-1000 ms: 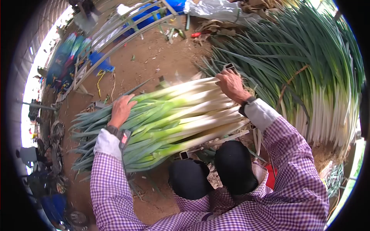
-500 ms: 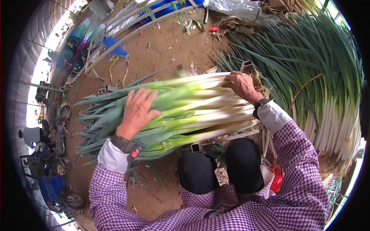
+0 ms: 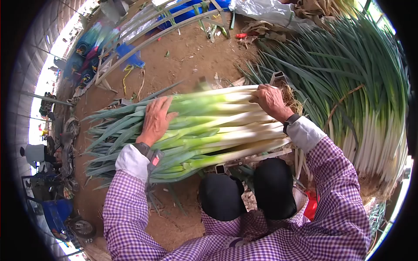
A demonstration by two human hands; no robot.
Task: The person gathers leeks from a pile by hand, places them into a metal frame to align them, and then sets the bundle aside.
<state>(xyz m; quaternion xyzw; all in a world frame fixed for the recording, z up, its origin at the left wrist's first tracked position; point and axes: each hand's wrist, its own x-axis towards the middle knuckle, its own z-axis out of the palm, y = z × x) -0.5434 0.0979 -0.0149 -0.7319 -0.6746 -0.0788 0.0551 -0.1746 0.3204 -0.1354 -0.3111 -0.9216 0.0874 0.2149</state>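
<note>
A thick layer of long green onions (image 3: pixel 213 132) lies crosswise in front of my knees, white ends to the right and green leaves to the left. My left hand (image 3: pixel 156 121) rests on the leaf part, fingers stretched over the far side and thumb apart. At the white end, my right hand (image 3: pixel 272 103) has its fingers bent round the far-side stalk near the roots. Those fingers hide part of the stalk. Metal frame ends (image 3: pixel 221 168) show under the onions on the near side.
A large heap of green onions (image 3: pixel 370 100) stands on the right. Beyond, a slatted wooden frame (image 3: pixel 143 45) and a blue plastic piece (image 3: pixel 130 54) lie on the dirt floor (image 3: pixel 200 56). Parked vehicles, including a blue one (image 3: pixel 56 213), are at the left.
My left hand has shifted slightly, its fingers closer together than before. My right hand has moved slightly nearer me, still at the white end. The far-side stalks have come slightly nearer.
</note>
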